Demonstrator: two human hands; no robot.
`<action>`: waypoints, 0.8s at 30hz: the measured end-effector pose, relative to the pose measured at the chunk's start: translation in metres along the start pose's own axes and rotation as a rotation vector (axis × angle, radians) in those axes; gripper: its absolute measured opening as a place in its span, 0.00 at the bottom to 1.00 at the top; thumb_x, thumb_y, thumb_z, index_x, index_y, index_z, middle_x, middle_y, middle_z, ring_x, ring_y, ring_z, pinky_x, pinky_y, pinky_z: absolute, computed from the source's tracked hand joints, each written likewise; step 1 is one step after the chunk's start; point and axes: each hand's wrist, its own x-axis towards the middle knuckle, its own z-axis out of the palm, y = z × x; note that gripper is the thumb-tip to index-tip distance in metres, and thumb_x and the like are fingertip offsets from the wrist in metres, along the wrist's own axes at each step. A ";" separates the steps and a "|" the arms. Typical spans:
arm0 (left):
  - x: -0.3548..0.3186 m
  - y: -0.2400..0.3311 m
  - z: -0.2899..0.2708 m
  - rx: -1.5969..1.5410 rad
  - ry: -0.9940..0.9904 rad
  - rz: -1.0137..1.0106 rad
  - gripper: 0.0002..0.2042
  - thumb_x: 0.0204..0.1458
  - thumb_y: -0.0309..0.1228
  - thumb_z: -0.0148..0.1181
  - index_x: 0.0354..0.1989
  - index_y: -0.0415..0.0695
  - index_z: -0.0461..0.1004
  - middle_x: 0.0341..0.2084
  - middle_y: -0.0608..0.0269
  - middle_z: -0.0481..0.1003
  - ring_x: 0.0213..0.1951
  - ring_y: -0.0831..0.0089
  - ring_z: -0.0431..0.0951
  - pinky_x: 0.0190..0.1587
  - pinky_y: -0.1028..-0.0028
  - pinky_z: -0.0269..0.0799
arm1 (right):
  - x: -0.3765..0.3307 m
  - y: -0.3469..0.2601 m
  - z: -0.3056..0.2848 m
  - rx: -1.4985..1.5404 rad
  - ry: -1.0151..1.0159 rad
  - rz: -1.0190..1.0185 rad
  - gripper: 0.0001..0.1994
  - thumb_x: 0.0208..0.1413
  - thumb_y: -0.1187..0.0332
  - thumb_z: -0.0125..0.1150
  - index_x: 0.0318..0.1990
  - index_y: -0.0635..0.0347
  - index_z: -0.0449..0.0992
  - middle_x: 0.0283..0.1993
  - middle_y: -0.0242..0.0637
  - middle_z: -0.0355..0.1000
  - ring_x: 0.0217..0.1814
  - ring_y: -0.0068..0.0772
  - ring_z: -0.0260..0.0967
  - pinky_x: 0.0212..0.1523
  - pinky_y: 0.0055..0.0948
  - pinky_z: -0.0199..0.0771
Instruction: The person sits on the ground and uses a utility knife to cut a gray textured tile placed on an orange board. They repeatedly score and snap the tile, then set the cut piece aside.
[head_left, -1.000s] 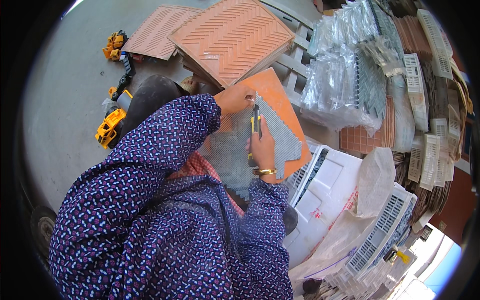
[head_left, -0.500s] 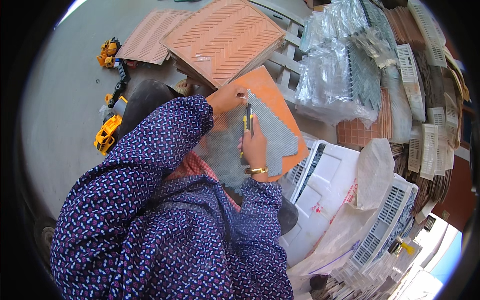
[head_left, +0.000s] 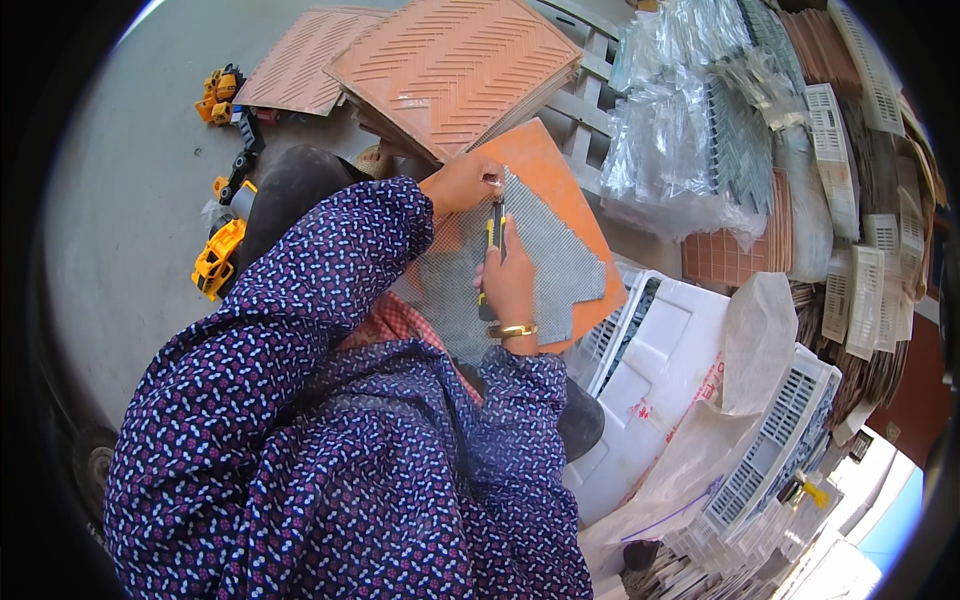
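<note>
A grey mesh-backed sheet point(head_left: 555, 265) with a zigzag edge, probably of mosaic tile, lies on an orange board point(head_left: 548, 160) over my lap. My right hand point(head_left: 512, 278) is closed round a yellow-and-black utility knife point(head_left: 491, 242), its tip end pointing away from me at the sheet's far corner. Right at that corner, my left hand point(head_left: 470, 184) is closed in a pinch on the sheet's edge, just beyond the knife tip. The blade itself is too small to make out. My left forearm and sleeve cover part of the board's left side.
Beyond the board stands a stack of orange herringbone-patterned panels point(head_left: 455, 70). Yellow toy trucks point(head_left: 217, 258) sit on the floor at left. To the right are a white foam box point(head_left: 650, 370), plastic-wrapped grey tile sheets point(head_left: 665, 150) and white slotted crates point(head_left: 775, 430).
The whole view has shifted slightly. Both hands stay at the sheet's far corner, with the knife tip still close to the left fingers.
</note>
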 end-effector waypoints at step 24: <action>0.010 -0.015 -0.005 -0.038 0.020 -0.001 0.07 0.41 0.26 0.58 0.29 0.37 0.72 0.20 0.63 0.70 0.27 0.76 0.69 0.32 0.77 0.64 | -0.017 0.002 0.040 0.477 -0.099 0.093 0.28 0.55 0.74 0.41 0.64 0.57 0.45 0.20 0.36 0.66 0.16 0.25 0.65 0.17 0.23 0.66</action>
